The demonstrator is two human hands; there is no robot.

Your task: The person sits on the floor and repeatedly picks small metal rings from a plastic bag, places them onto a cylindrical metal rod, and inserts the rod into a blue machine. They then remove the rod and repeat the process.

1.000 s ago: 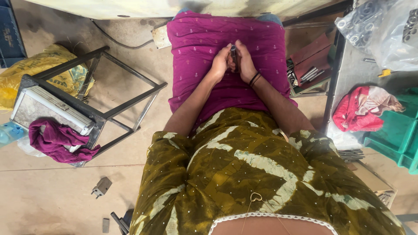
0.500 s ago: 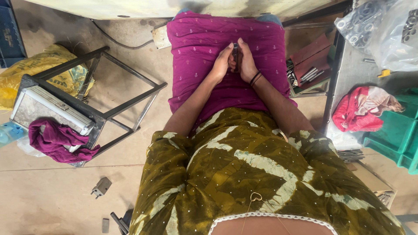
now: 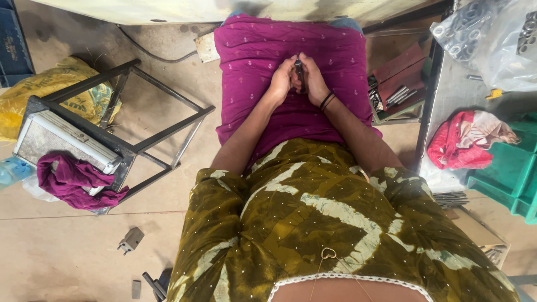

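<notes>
Nothing has shifted since earlier: left hand (image 3: 281, 81) and right hand (image 3: 314, 81) stay closed around the small dark part (image 3: 298, 68); best worked low over the lap.

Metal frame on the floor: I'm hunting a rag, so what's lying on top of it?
A purple cloth drapes over the frame's near corner, beside a grey plate. What the cloth covers is hidden.
</notes>
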